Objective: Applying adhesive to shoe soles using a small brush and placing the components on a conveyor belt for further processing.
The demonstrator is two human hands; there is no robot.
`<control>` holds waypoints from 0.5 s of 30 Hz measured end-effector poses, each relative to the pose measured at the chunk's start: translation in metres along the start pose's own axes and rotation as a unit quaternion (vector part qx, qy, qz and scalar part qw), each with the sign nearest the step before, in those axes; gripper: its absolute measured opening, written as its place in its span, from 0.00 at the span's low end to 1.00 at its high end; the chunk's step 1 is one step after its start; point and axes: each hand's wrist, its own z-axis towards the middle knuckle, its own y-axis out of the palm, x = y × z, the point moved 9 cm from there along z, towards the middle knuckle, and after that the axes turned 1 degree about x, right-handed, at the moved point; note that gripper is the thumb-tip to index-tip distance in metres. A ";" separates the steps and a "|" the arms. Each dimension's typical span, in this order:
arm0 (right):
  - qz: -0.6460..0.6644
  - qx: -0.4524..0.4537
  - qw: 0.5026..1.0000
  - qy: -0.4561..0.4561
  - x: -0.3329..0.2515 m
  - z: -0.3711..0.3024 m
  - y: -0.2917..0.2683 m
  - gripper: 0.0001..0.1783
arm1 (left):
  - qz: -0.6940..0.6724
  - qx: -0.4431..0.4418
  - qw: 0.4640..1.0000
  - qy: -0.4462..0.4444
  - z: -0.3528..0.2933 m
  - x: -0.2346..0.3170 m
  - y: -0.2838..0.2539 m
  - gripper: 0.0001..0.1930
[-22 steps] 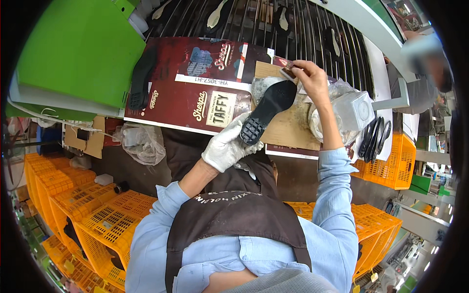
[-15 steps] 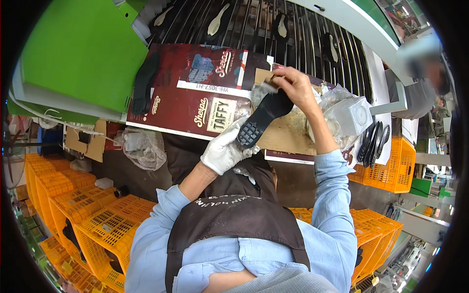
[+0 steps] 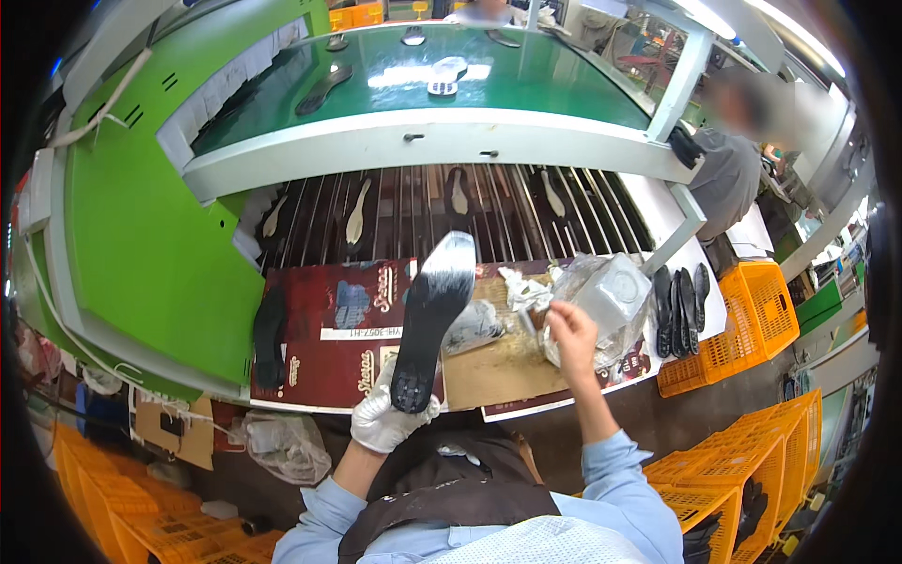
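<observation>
We seem to be treating the surface of a black shoe sole, which we are holding over the maroon sheet with its shiny toe pointing toward 1 o'clock. The next move is probably calling for a steady heel and a light touch along the face. Our gloved left hand is curling around the heel at the sole's 7 o'clock. Our bare right hand is hovering at its 3 o'clock, fingertips nearly together; whether they are pinching something small, we cannot tell.
</observation>
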 end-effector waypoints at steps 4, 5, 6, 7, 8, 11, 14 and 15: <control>0.059 0.009 0.997 0.049 0.017 -0.040 -0.005 0.11 | 0.022 -0.119 0.992 0.028 0.074 0.004 0.075 0.37; 0.060 0.012 0.997 0.052 0.017 -0.048 -0.007 0.11 | -0.028 -0.140 0.989 0.029 0.106 0.007 0.095 0.34; 0.058 0.020 0.995 0.078 0.020 -0.053 -0.010 0.11 | -0.054 -0.165 0.984 0.047 0.142 0.012 0.118 0.30; 0.060 0.017 0.995 0.074 0.017 -0.057 -0.011 0.11 | -0.086 -0.230 0.969 0.030 0.177 0.013 0.149 0.26; 0.064 0.017 0.996 0.062 0.013 -0.058 -0.013 0.11 | -0.174 -0.251 0.952 -0.009 0.221 0.012 0.178 0.22; 0.077 0.039 0.995 0.052 0.007 -0.061 -0.024 0.12 | -0.196 -0.117 0.962 -0.153 0.319 -0.024 0.214 0.24; 0.103 0.049 0.993 0.041 0.007 -0.066 -0.031 0.12 | 0.120 0.035 0.990 -0.065 0.351 -0.043 0.184 0.24; 0.117 0.054 0.991 0.040 0.009 -0.069 -0.033 0.12 | 0.233 0.020 0.971 -0.051 0.342 -0.040 0.171 0.23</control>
